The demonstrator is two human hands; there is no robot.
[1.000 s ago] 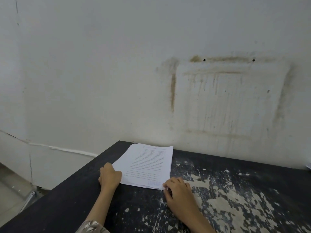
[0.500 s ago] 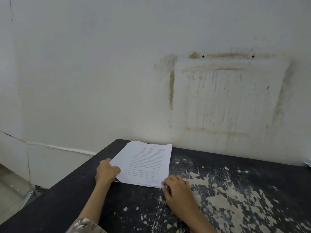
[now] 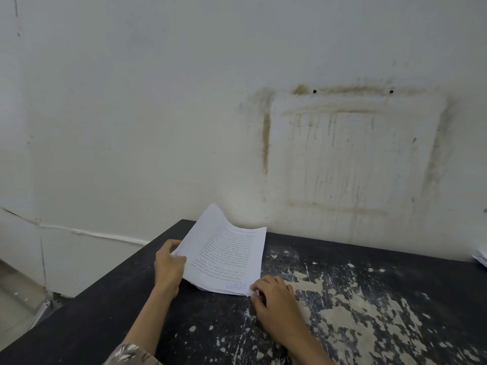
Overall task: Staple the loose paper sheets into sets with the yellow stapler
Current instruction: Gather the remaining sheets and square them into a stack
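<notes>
paper: the stack of white printed paper sheets [image 3: 226,255] sits near the back-left corner of the worn black tabletop [image 3: 369,312]. Its left edge has just come up off the surface and the far corner curls upward; a second ago it lay flat.
left hand: the left hand [image 3: 168,267] grips the stack's left edge, thumb on top and fingers under, so that grip is closed on the paper.
right hand: the right hand [image 3: 271,293] pinches the near-right corner, which is down on the tabletop.
meaning: looks like the sheets are getting gathered or squared up before stapling.
stapler: no yellow stapler in view, so nothing's stapled yet.
around: more white papers [image 3: 481,256] peek in at the right edge; stained white wall [image 3: 131,114] behind.
</notes>
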